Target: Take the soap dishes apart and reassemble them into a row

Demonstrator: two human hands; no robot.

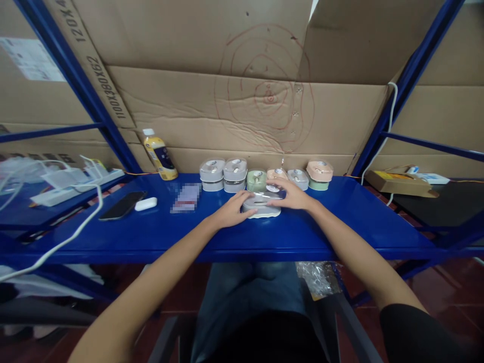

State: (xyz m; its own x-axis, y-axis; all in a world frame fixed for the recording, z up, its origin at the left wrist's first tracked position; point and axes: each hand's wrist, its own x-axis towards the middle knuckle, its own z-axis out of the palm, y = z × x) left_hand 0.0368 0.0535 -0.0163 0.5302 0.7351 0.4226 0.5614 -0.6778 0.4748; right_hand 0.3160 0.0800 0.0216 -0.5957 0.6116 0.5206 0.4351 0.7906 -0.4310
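A small grey lidded container [260,209] stands at the middle of the blue table, between my two hands. My left hand [233,209] grips its left side, thumb near the base and fingers at the upper edge. From the right, my right hand [289,194] curls around the top and right side, at the clear cover [267,195]. Whether that cover is seated or slightly raised I cannot tell. Just behind are a green container [256,179] and a peach one [277,174], the latter partly hidden by my right hand.
Stacked grey containers [235,175] stand at the back left of my hands; a peach-and-green stack [319,175] is at the right. A yellow bottle [160,155], a phone [123,205] and a white case [145,203] are on the left. Cardboard [170,101] closes the back.
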